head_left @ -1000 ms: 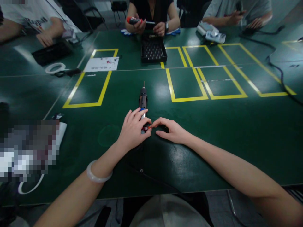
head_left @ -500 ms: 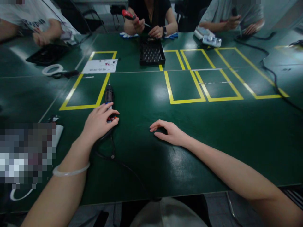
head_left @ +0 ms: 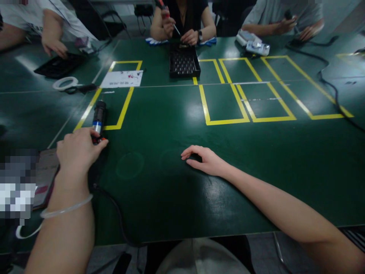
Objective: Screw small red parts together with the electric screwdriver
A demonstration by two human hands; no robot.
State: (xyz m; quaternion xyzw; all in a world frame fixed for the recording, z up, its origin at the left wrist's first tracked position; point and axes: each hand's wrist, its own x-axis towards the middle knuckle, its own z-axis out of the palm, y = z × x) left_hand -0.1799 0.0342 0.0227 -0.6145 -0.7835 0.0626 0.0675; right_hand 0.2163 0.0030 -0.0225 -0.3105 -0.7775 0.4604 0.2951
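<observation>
My left hand (head_left: pixel 78 150) is wrapped over a corded electric screwdriver (head_left: pixel 99 113) at the left of the head view. The tool lies on the green table with its black nose and thin bit pointing away from me, and a blue and silver band shows ahead of my fingers. Its rear part is hidden under the hand. A black cord (head_left: pixel 117 211) trails from it towards the table's near edge. My right hand (head_left: pixel 207 160) rests on the table right of centre, fingers loosely curved and thumb apart, with nothing in it.
Yellow tape outlines (head_left: pixel 228 122) mark the table (head_left: pixel 159 205). A paper sheet (head_left: pixel 119 79), a tape roll (head_left: pixel 65 83) and a black tray of small parts (head_left: pixel 185 72) lie farther off. Across the table sit three people; the middle one holds a red-handled screwdriver (head_left: pixel 167 13).
My left hand has moved left with the electric screwdriver, and the cord has shifted along. My right hand stays put. Across the table, the person at left has reached down to a black tray.
</observation>
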